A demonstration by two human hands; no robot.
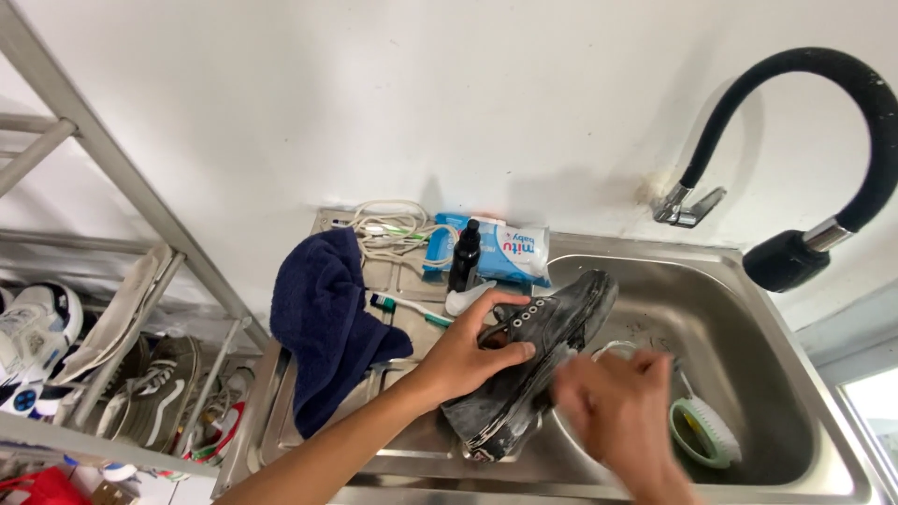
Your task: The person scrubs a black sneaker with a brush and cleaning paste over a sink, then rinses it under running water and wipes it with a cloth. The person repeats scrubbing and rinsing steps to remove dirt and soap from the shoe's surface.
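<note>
Two bare hands work a soapy black canvas sneaker (533, 360) over the stainless steel sink (748, 309). The left hand (472, 351) clamps its collar; the right hand (613, 407), blurred, perhaps rubs its side, grip unclear. Wet, it looks floppy and slippery; best gripped at the collar. A dark blue towel (327, 323) lies at nine o'clock.

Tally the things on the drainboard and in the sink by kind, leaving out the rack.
Shoe, held by left hand, right hand beside it: 1
Towel: 1
Toothbrush: 1
Bottle: 1
Wipes pack: 1
Cable bundle: 1
Brush in sink: 1
Total: 7
</note>
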